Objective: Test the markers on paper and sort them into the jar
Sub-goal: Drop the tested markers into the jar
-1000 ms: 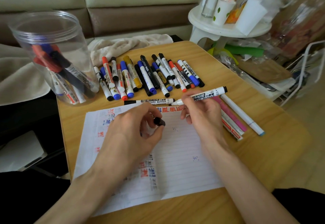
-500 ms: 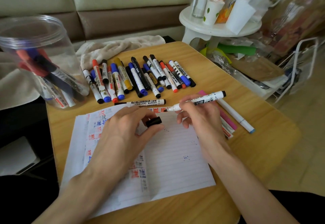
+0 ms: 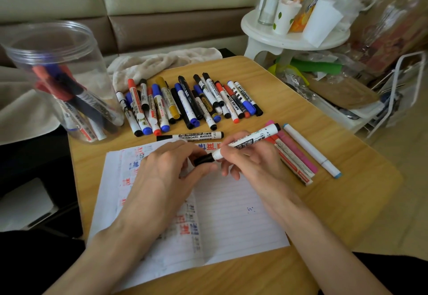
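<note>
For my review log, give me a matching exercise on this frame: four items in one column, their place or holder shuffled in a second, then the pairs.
1. small black marker cap
2. white-barrelled marker with black end
3. clear plastic jar
4. white pen with light blue cap

A. gripped by the right hand
B. lies on the wooden table, farthest right
C. stands at the left, markers inside
D. pinched by the left hand

Pairs: 1-D, 2-A, 3-C, 4-B
</note>
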Tool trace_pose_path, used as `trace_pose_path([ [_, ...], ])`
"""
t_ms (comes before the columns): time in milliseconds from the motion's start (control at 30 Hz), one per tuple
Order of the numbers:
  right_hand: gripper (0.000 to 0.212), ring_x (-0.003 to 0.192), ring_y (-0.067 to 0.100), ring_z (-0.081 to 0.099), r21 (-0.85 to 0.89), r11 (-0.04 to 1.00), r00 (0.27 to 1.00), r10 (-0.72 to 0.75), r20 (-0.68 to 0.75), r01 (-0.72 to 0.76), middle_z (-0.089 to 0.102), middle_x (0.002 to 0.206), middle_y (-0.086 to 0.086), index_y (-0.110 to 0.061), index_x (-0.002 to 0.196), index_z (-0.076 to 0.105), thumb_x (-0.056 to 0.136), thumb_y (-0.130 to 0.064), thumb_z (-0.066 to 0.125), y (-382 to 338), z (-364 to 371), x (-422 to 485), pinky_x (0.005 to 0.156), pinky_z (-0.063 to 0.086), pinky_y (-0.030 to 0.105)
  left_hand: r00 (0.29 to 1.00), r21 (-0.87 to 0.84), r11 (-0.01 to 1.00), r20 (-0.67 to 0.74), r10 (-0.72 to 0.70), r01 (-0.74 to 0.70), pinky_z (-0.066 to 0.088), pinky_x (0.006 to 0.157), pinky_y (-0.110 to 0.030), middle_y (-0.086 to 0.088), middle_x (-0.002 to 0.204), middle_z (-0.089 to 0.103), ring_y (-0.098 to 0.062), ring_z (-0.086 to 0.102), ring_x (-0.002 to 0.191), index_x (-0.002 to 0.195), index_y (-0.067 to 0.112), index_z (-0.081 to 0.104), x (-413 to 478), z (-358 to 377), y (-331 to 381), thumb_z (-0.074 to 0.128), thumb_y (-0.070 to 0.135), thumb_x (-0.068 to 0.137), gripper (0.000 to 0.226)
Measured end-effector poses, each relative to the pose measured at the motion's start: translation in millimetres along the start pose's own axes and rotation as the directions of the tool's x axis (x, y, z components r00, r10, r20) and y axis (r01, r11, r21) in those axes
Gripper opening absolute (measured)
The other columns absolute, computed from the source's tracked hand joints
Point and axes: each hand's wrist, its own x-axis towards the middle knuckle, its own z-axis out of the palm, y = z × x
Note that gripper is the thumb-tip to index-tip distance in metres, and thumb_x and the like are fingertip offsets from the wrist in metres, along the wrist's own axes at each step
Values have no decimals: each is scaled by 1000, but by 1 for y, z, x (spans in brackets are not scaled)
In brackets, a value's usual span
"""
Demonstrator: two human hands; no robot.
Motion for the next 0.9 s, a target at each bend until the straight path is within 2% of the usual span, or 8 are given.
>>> trace_pose_path([
  [167,21,60,8,49,6,997,996,71,59,-72,55,62,-4,-17,105,79,87,-28,82,-4,-8,1,58,42,22,1000,-45,999,6,-19,19,44,71,-12,23,93,59,1,58,85,107,33,63,0,-4,-1,52,57,93,29],
  [267,36,57,12,49,202,962,983,178,37,-182,57,69,2,-21,109,77,81,-42,84,-9,-11,6,53,40,21,996,-95,992,16,-87,88,48,70,-15,23,86,65,1,62,84,103,41,58,2,-8,-4,50,64,87,29],
  [333,29,58,13,55,314,927,976,216,2,-206,61,74,6,-17,102,75,82,-35,83,-11,-16,9,52,43,21,992,-119,985,22,-123,125,48,68,-13,24,83,66,4,62,84,102,43,60,4,-10,-6,51,66,83,31],
  [500,25,78,24,72,35,995,995,88,49,-90,78,94,15,-11,107,78,84,-20,78,-13,-32,10,65,55,27,985,-264,949,36,-168,172,46,68,-12,21,88,70,1,64,84,111,40,71,9,-19,-9,55,59,81,39],
  [700,35,82,21,74,-12,999,998,48,51,-48,80,98,11,-10,114,77,80,-20,77,-15,-38,13,72,58,25,981,-412,891,58,-183,191,58,69,-23,10,83,74,-10,70,70,114,31,69,8,-23,-6,66,34,91,24],
  [767,34,82,21,74,-33,999,998,41,54,-39,81,97,9,-12,111,78,79,-22,78,-15,-36,15,72,58,26,977,-356,911,31,-212,209,57,74,-21,15,80,74,-6,70,74,109,35,71,8,-23,-8,63,45,86,26],
  [833,30,81,21,75,-51,998,999,26,47,-24,81,95,8,-13,108,78,79,-21,77,-12,-31,15,70,59,26,982,-197,963,-1,-187,183,48,72,-8,24,75,67,8,64,82,107,41,72,7,-24,-12,56,55,83,32],
  [900,31,79,19,76,-67,998,999,12,31,-10,81,93,7,-12,109,79,80,-21,77,-8,-27,13,70,59,24,985,-114,979,-24,-172,169,42,71,-2,31,81,63,14,59,87,110,40,73,8,-23,-13,58,52,87,30],
])
